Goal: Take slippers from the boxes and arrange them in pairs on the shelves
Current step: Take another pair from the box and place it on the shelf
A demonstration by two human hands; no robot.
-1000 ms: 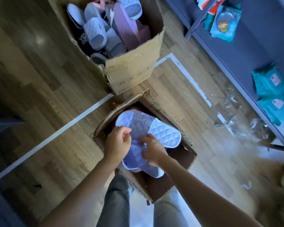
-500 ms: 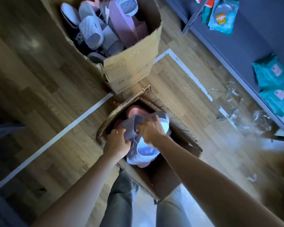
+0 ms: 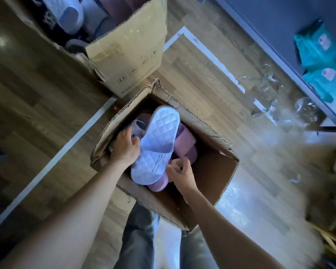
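In the near box [image 3: 211,171], by the person's knees, a white slipper [image 3: 157,144] lies footbed up. Its heel points to the box's far corner, just short of the rim, and its strap end is toward the person. It sits on top of a pink slipper [image 3: 184,140] that shows along its right side & under the toe.

Edges: the box's cut rim rings both hands. The right inner wall is bare cardboard, w/ room between it and the slippers. The far corner comes close to the far box [image 3: 128,61], which holds more slippers. A white tape line [image 3: 66,152] runs across the floor left of the near box, w/ wood floor [image 3: 37,94] beyond it. On the right, floor lies between the box & the shelf [image 3: 279,55], strewn w/ clear wrap [image 3: 270,90]. 2 teal packs [image 3: 318,47] sit on the shelf.

The left hand [image 3: 125,148] grips the white slipper at its left edge, fingers curled over by a bit of clear plastic. The right hand [image 3: 182,173] is just right of the strap end, fingers curled inward. Can't tell if it holds anything.
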